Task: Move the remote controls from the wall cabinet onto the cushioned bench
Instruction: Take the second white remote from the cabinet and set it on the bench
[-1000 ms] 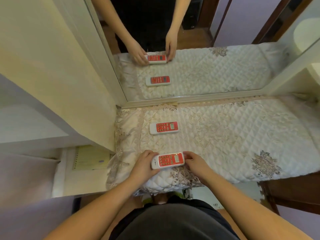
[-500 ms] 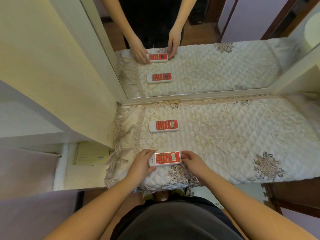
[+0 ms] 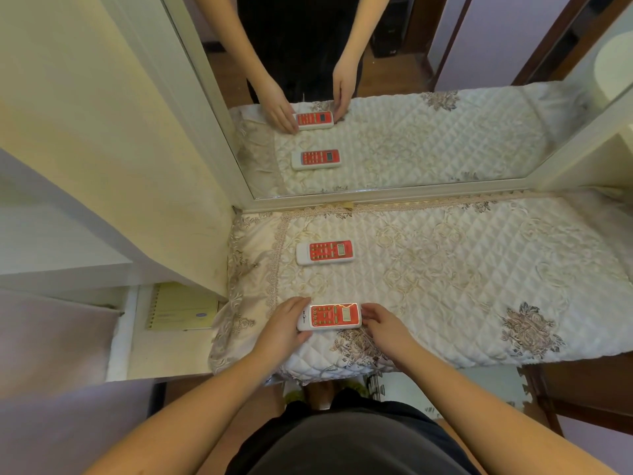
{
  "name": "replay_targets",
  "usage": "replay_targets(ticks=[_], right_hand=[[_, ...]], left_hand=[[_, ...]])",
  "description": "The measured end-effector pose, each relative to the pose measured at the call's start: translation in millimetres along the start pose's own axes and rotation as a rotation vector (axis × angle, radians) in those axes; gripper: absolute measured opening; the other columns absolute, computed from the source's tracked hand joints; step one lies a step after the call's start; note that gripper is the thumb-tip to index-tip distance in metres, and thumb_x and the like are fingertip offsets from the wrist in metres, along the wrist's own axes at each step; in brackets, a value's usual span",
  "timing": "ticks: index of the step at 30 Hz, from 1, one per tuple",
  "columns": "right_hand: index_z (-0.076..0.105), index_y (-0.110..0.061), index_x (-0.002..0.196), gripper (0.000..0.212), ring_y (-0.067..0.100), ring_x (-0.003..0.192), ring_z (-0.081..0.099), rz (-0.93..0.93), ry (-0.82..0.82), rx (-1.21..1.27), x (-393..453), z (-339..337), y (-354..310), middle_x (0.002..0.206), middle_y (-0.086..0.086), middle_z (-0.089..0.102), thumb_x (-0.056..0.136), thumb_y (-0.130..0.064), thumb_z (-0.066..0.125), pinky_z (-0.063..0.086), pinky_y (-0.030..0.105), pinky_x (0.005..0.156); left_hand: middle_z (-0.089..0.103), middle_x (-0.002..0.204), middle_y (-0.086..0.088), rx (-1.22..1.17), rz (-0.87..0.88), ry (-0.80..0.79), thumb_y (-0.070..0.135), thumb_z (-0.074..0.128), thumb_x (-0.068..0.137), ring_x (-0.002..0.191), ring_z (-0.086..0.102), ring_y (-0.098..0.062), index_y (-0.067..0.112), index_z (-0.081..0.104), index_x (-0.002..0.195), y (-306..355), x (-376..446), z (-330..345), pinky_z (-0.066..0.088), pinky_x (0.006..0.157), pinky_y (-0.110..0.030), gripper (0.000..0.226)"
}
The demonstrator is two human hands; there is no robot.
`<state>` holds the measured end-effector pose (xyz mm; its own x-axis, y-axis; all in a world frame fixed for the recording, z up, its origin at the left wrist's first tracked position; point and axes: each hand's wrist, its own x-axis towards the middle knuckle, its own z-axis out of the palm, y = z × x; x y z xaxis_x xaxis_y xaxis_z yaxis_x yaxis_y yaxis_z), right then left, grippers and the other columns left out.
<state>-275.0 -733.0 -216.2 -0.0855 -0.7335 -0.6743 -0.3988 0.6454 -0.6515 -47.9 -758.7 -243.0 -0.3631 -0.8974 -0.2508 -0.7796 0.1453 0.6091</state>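
A: Surroundings?
B: Far remote (image 3: pixel 324 252) lies flat on cushioned bench (image 3: pixel 479 269), clear of the hands. Notepad (image 3: pixel 183 310) on the low shelf, left. Mirror (image 3: pixel 394 97) behind.
A: Grip?
B: Left hand (image 3: pixel 284 325) and right hand (image 3: pixel 382 325) pinch the ends of near remote (image 3: pixel 330 316), flat near the bench's front edge

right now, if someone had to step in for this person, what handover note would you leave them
Left hand: fingers on the left end of the near remote.
Right hand: fingertips on its right end. The remote lies flat on the cushioned bench near the front edge.
Far remote: lying flat further back, untouched.
Done: two remotes on the bench.
Left: let go of the near one. The wall cabinet is not identifiable here, so check it for more.
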Motion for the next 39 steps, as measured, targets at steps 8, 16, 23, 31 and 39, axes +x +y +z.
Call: replay_targets(ticks=[8,16,23,31,39], right_hand=[[0.048,-0.016,0.133,0.041,0.017,0.118,0.054,-0.025,0.009,-0.008,-6,-1,-2,0.129,0.000,0.059,0.094,-0.009,0.039,0.040,0.029,0.096],[0.049,-0.018,0.131,0.037,0.014,0.113,0.053,-0.056,0.030,0.002,-16,-1,-2,0.129,0.000,0.058,0.096,-0.017,0.042,0.039,0.025,0.090],[0.059,-0.025,0.121,0.029,0.007,0.102,0.058,-0.134,-0.024,-0.069,-26,-20,-10,0.118,-0.005,0.064,0.095,-0.030,0.047,0.040,0.017,0.075],[0.054,-0.023,0.128,0.034,0.012,0.103,0.059,-0.287,-0.106,-0.407,-40,-38,-28,0.125,-0.001,0.062,0.097,-0.033,0.045,0.045,0.023,0.081],[0.059,-0.013,0.126,0.042,0.025,0.108,0.061,-0.758,0.132,-0.842,-38,-21,-28,0.123,0.007,0.063,0.092,-0.035,0.049,0.048,0.038,0.091]], left_hand=[[0.049,0.137,-0.008,-0.001,-0.012,-0.011,0.024,0.072,0.080,0.125,0.046,-0.023,0.011,0.044,0.139,2,-2,-2,0.028,0.105,-0.027,0.066],[0.044,0.141,-0.005,-0.011,-0.036,0.009,0.031,0.071,0.081,0.127,0.043,-0.020,0.013,0.039,0.143,6,-9,-9,0.027,0.106,-0.025,0.072],[0.047,0.138,-0.004,-0.048,-0.113,0.056,0.035,0.057,0.092,0.126,0.043,-0.016,0.014,0.040,0.142,14,-23,-19,0.028,0.106,-0.024,0.057],[0.056,0.127,-0.003,0.298,-0.213,0.071,0.044,0.039,0.094,0.116,0.051,-0.023,0.019,0.049,0.134,28,-43,-28,0.042,0.095,-0.037,0.049],[0.061,0.127,-0.005,0.616,-0.191,0.216,0.054,0.036,0.087,0.122,0.054,-0.026,0.020,0.060,0.124,45,-70,-25,0.034,0.103,-0.048,0.056]])
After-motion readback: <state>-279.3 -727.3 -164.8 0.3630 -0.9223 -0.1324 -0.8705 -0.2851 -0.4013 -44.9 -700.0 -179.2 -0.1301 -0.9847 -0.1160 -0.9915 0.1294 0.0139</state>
